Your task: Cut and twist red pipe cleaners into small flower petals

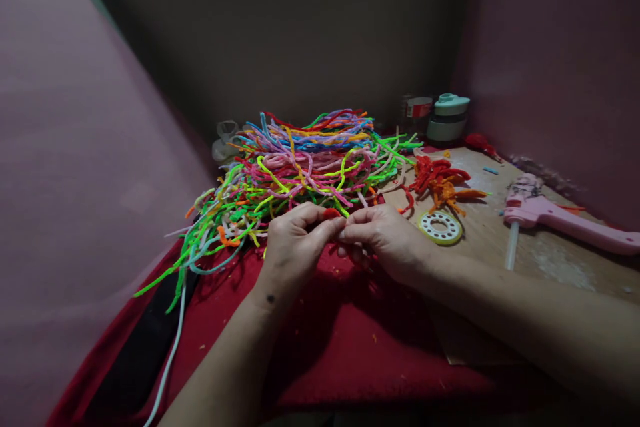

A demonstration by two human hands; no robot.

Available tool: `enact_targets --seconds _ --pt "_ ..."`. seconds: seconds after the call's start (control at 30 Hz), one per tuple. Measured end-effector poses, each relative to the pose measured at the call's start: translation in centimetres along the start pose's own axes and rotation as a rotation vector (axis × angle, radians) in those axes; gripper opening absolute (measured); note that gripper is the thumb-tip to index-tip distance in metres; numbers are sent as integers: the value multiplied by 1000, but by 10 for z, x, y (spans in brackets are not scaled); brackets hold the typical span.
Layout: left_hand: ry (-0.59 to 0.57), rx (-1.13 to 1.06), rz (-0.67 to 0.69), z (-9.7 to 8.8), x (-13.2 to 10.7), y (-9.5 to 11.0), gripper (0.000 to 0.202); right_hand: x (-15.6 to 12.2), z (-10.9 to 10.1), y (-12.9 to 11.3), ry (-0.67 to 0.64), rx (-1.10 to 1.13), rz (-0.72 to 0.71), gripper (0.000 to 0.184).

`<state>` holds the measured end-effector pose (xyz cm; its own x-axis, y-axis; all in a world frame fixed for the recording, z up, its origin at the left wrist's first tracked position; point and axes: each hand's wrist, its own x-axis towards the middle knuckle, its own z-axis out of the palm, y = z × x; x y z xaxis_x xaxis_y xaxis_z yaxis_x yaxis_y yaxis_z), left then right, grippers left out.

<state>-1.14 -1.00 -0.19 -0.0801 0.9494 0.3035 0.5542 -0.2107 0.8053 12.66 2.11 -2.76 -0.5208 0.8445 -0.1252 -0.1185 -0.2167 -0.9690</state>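
Note:
My left hand (303,237) and my right hand (377,233) meet over the red cloth, fingertips pinched close together. Between them shows a small piece of red pipe cleaner (331,213), its fuzzy curve standing out above my left thumb. Most of the piece is hidden by my fingers. Right behind my hands lies a big heap of pipe cleaners (310,170) in many colours. A bundle of red and orange pipe cleaner pieces (440,180), some looped, sits to the right of the heap.
A pink glue gun (565,213) rests on the brown board (560,267) at the right. Near it lies a yellow-rimmed white disc with holes (425,227). A green-lidded container (447,120) stands behind. A white cable (175,347) crosses the red cloth (345,360) at left.

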Motion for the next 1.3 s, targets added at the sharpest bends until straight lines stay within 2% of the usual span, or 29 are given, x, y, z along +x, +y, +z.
enact_targets --seconds 0.07,0.13,0.3,0.4,0.5,0.63,0.9,1.1,1.3 --pt "-54 -123 -107 -1 1 3 15 -1 1 -1 -8 -8 24 11" --pt "-49 -147 -133 -2 2 4 15 -1 2 0 -36 -6 30 13" --pt "97 181 140 0 -1 -3 14 0 2 5 -49 -27 -17 16" --pt "127 256 210 1 -1 -7 15 1 2 6 -58 -34 -23 16" --pt "119 164 146 -2 2 -7 16 2 1 6 -59 7 -13 15" --pt "108 -59 -36 -8 5 -2 23 5 -1 5 -4 167 -74 17" --pt "-185 -176 -211 -8 9 3 25 8 -3 8 13 257 -134 20" --pt "-172 -236 -200 -5 7 2 16 5 -3 6 -16 271 -143 22" --pt "-168 -252 -165 -3 5 2 16 6 -3 7 15 257 -124 10"
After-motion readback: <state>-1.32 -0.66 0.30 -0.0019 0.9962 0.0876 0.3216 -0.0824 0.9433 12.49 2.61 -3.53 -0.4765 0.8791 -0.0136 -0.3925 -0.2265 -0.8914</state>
